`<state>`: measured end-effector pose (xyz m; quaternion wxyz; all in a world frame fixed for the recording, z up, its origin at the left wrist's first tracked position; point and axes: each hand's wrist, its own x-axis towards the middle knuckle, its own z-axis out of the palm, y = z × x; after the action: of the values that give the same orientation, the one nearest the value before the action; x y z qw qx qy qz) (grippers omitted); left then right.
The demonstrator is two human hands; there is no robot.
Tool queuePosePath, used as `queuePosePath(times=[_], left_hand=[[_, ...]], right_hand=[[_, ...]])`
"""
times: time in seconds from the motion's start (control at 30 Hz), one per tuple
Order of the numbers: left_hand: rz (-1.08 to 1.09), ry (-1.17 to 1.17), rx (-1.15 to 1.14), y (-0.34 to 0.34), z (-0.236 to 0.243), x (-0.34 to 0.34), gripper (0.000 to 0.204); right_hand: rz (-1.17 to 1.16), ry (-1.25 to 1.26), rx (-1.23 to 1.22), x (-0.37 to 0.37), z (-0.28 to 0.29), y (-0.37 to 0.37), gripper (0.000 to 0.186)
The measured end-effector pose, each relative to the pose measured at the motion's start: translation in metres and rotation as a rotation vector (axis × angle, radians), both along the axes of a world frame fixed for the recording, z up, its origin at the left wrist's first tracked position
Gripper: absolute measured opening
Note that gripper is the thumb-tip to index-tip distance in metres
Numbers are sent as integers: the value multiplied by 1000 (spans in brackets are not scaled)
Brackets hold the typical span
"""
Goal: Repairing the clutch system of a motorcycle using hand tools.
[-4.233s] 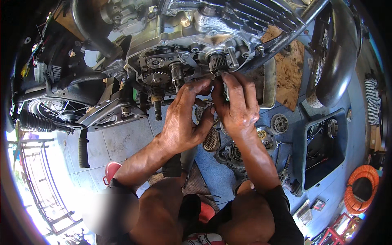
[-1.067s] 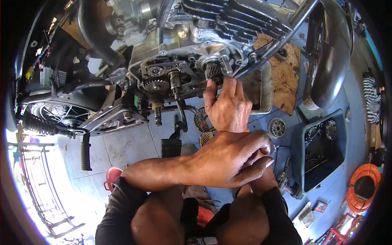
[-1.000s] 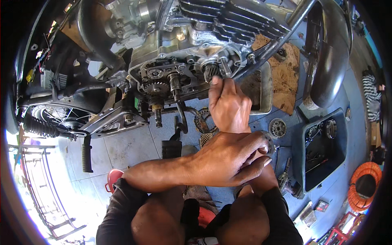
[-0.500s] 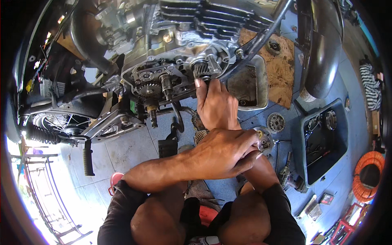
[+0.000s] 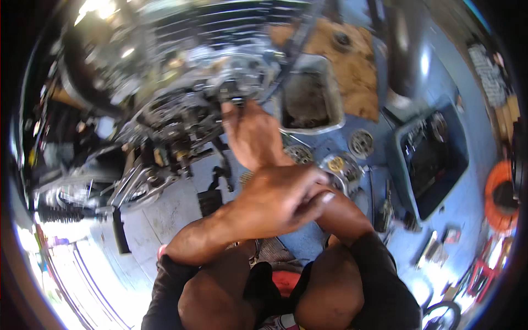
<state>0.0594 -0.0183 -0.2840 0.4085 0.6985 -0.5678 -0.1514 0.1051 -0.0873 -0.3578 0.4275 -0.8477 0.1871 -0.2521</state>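
Note:
My right hand [image 5: 256, 135] reaches up to the opened motorcycle engine [image 5: 181, 104], thumb and fingers closed around the end of a dark gear shaft [image 5: 233, 93]. Motion blur smears that part. Across my right forearm lies my left hand [image 5: 289, 195], its fingers curled and thumb bent inward; what it holds, if anything, is hidden. Cooling fins [image 5: 209, 25] rise above the engine's open side, and the gears left of my right hand are blurred.
Right of the engine are a metal pan [image 5: 308, 102] with dark residue and stained cardboard [image 5: 352, 71]. A blue-grey tub [image 5: 403, 179] of parts stands farther right. Round clutch parts [image 5: 361, 144] lie on the tiled floor. An orange ring-shaped object [image 5: 498, 212] is at the far right.
The view has shifted, so the engine and my right hand appear farther left, and the engine is smeared. Both hands keep much the same pose, forearms crossed.

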Motion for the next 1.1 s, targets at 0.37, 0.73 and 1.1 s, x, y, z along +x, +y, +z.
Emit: queuePosePath(times=[0.37,0.73,1.1], left_hand=[[405,156,-23,1,-7,24,13],[519,178,-36,0,-8,30,11],[380,243,-40,1,-15,38,17]], right_hand=[[41,-6,85,-218,-71,-124,46],[-549,1169,-225,-385,-279,-226,43],[-543,980,-285,-376,-256,-236,39]])
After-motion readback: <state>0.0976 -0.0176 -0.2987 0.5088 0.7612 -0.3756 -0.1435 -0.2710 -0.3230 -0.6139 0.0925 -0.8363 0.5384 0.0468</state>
